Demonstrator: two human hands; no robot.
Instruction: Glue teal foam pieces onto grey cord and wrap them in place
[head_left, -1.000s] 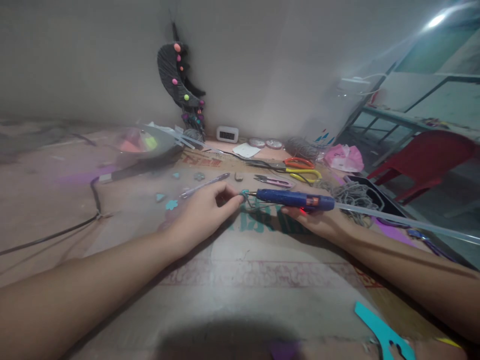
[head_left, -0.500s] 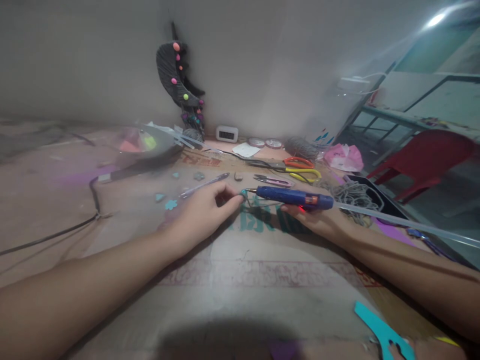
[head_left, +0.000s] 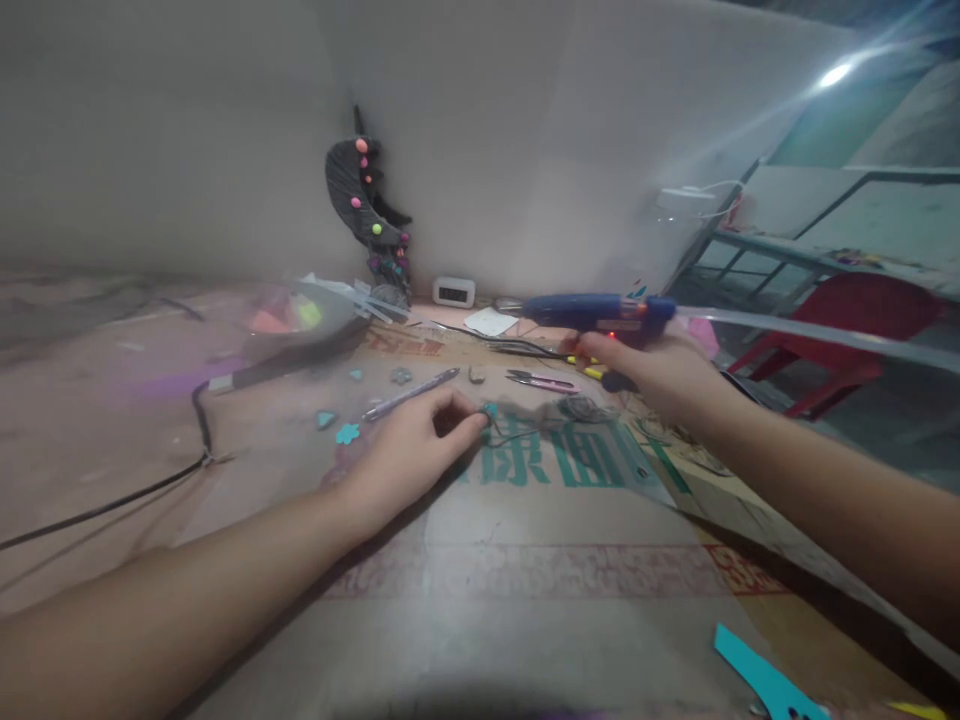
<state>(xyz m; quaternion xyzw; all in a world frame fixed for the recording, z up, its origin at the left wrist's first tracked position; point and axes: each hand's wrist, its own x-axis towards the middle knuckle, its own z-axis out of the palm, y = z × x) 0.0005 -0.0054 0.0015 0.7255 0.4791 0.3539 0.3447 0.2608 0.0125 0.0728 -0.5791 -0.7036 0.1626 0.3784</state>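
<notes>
Head: glue gun [head_left: 577,311] in RH [head_left: 660,372]

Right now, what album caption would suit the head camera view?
The left grip pinches a small teal piece while the right grip holds a blue glue gun clear of it.

Green 康 [head_left: 514,452] on cardboard [head_left: 765,625] (next character, clock [head_left: 454,292] digits unclear)

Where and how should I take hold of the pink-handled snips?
Probably pinch the snips by the pink handle, coming from above and the right: they lie flat, pointed blades facing left. The right hand holds the glue gun, so it would need freeing first.
</notes>
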